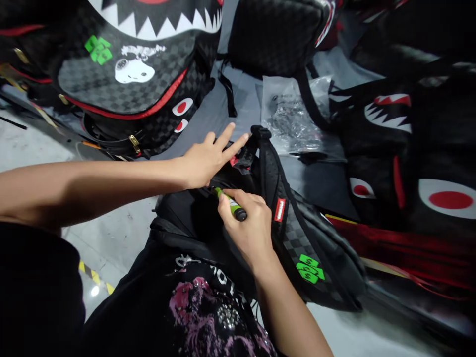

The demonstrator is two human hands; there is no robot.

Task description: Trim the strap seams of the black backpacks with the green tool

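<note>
A black backpack (pixel 297 243) with a checkered side, a red tag and a green patch lies tilted against my lap. My right hand (pixel 247 223) is closed around a lime-green marker pen (pixel 229 202) with a black end. Its tip points at the black fabric just below my left hand and is partly hidden. My left hand (pixel 206 158) rests over the backpack's upper part, fingers spread towards the strap buckle (pixel 260 132). What lies under the left palm is hidden.
A large checkered backpack (pixel 148 94) with a toothed mouth print stands at the upper left. Another black bag (pixel 275 34) lies at the back, near a clear plastic bag (pixel 297 116). More black bags (pixel 390 158) with eye prints crowd the right side. A grey cloth covers the surface.
</note>
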